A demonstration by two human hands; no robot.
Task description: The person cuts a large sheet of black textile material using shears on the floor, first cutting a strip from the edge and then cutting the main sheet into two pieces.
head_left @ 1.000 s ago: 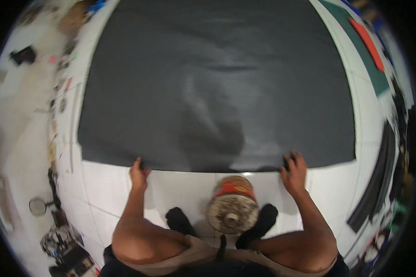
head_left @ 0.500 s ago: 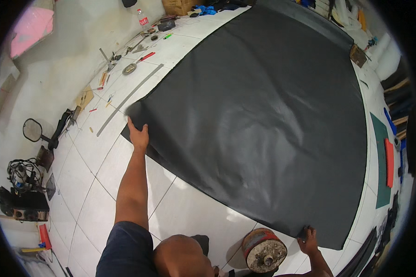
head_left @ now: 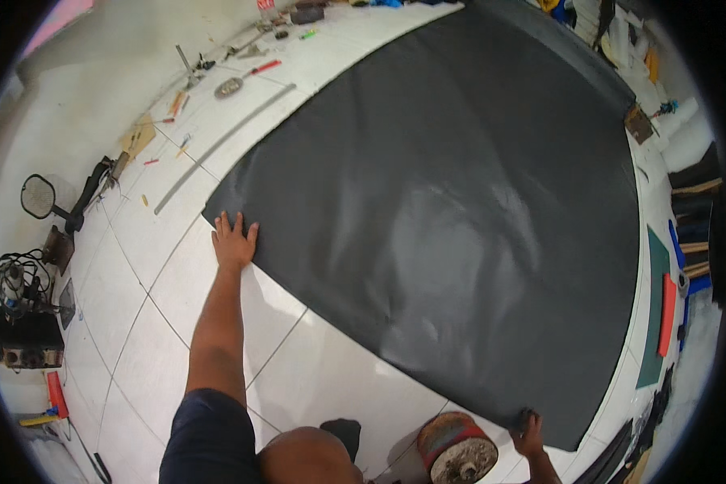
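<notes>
A large black sheet (head_left: 355, 185), smooth like leatherette, lies spread over white floor tiles with soft ripples and shiny patches. My left hand (head_left: 234, 242) rests open on its left corner, palm down and fingers spread. At the near right edge, my right hand (head_left: 529, 437) is closed with thumb and fingers on a dark, bunched bit of the sheet's border. The fingertips there are partly hidden. Beside that hand stands a worn red cylinder (head_left: 457, 450) with a crusted grey top.
Along the left wall lie a metal strip (head_left: 222, 149), a red-handled tool (head_left: 246, 78), a mirror (head_left: 38, 196) and a cabled device (head_left: 20, 286). On the right are a green mat (head_left: 655, 310) and a red bar (head_left: 667, 315). A brown block (head_left: 639, 123) touches the sheet's far right side.
The sheet's left corner, raised and curled before, now lies flat. My left hand has gone from gripping it to pressing on it with spread fingers. The right hand stays at the near edge.
</notes>
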